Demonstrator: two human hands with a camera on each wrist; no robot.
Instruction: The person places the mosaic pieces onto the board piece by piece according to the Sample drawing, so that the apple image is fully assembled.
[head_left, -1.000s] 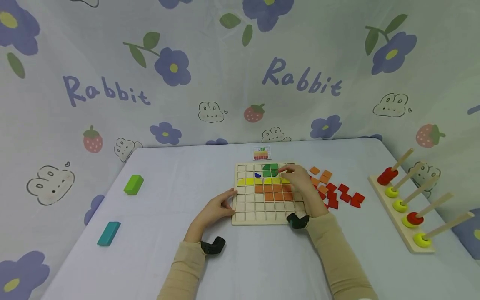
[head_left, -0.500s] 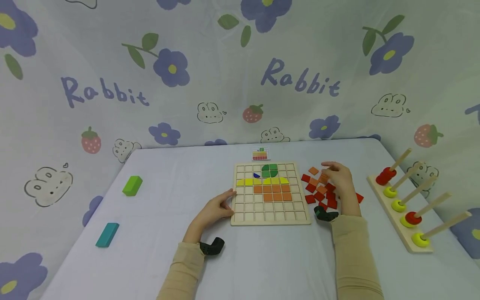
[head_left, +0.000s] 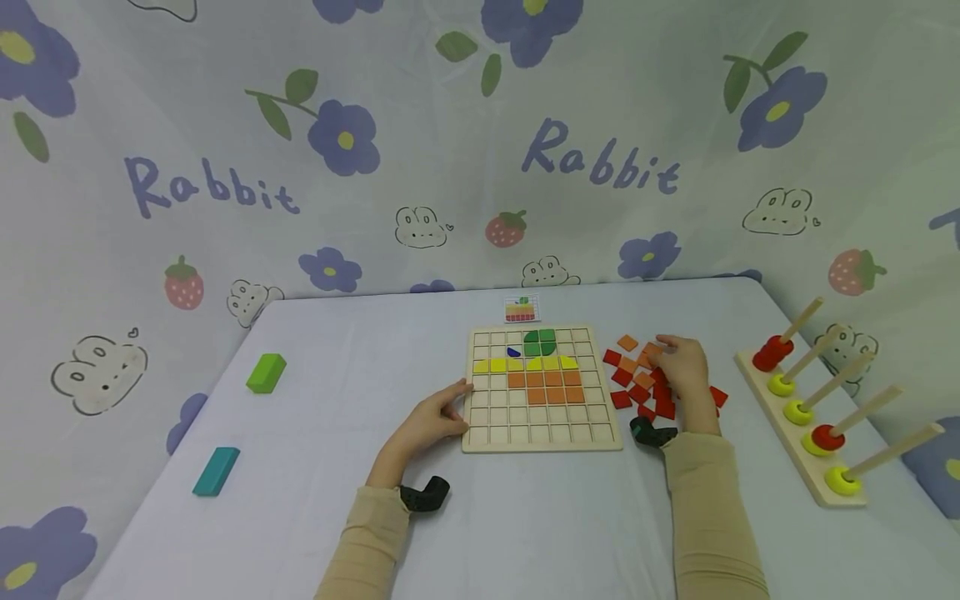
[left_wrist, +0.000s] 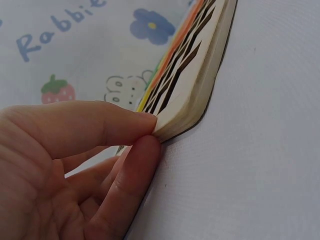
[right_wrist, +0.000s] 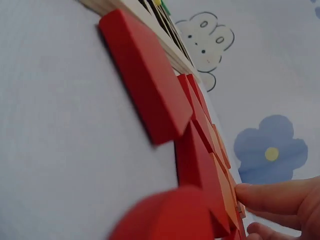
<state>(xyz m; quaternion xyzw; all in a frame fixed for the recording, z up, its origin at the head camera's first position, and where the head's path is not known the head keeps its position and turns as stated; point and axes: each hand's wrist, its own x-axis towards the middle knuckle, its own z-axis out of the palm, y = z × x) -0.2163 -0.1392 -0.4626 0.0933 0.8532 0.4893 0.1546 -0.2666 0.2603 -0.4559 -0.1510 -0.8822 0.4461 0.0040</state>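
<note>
Head view: left hand (head_left: 429,419) pinches the near-left edge of the square wooden grid board (head_left: 542,438) at table centre, while right hand (head_left: 686,372), fingers curled, touches loose orange and red square tiles (head_left: 637,385) just right of it.

A child's play corner, set up like a home or nursery room.
A cloth backdrop (head_left: 480,142) printed with rabbits, strawberries, flowers and the word "Rabbit" hangs behind a cloth-covered table (head_left: 352,350) carrying wooden toys: a grid puzzle board (head_left: 542,433), loose coloured tiles (head_left: 637,383), a ring-stacking rack (head_left: 813,400) and two blocks (head_left: 266,371).
</note>
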